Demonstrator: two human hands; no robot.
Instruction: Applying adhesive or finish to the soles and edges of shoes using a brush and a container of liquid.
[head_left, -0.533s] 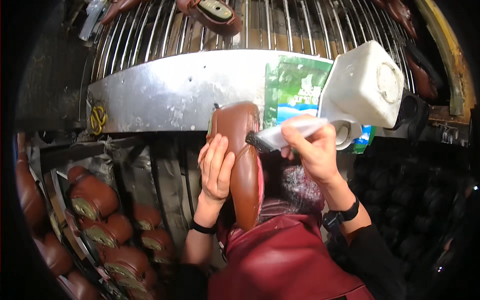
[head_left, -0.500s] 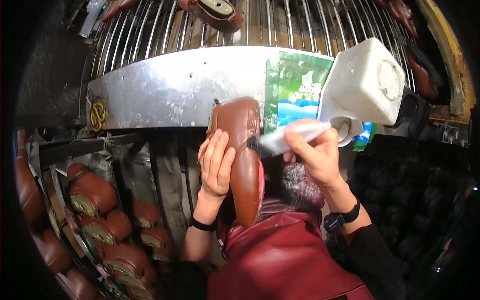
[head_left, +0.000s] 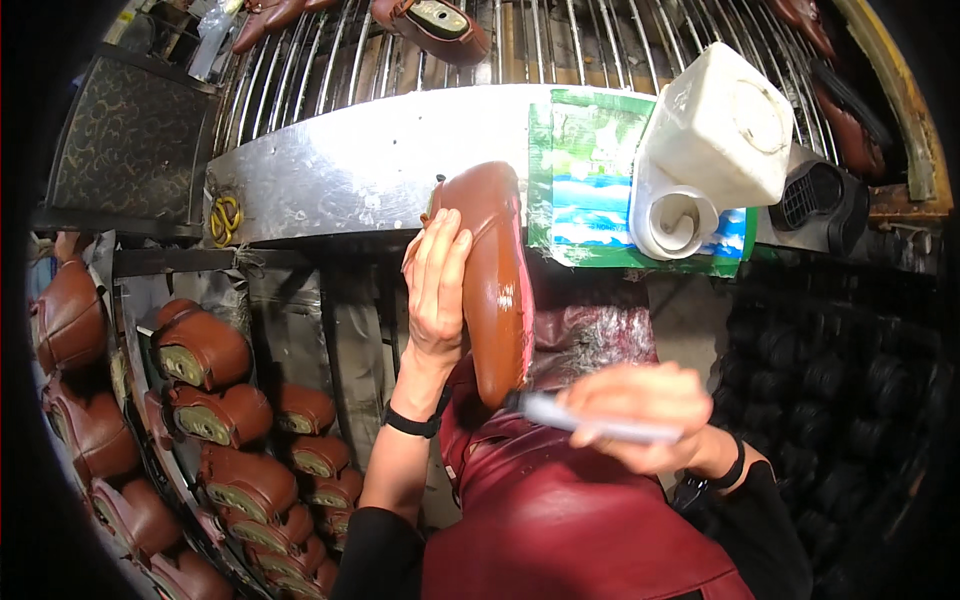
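Note:
A brown leather shoe upper [head_left: 495,270] stands on end, with a pink band along its right edge. My left hand [head_left: 437,290] is closed round its left side, fingers laid along the leather. In my right hand [head_left: 650,405] is a brush [head_left: 575,418] with a pale handle and a dark tip, somewhat blurred. Its tip is at the lower right end of the upper; whether it touches cannot be made out. Beyond the shoe lies a metal ledge [head_left: 330,190]. A white plastic container with a cut-out opening [head_left: 678,222] rests on a green and blue plastic sheet [head_left: 585,180].
Yellow-handled scissors [head_left: 226,220] hang at the ledge's left end. Metal bars [head_left: 560,45] run behind it, bearing another brown shoe [head_left: 435,30]. Racks of brown shoe uppers [head_left: 220,415] stand at the left. Several dark shapes [head_left: 810,370] fill the right. A dark red apron [head_left: 580,520] covers my lap.
My right hand has brought the brush down from the middle of the upper's right edge to its lower end. My left hand keeps its hold. The whole view has shifted slightly.

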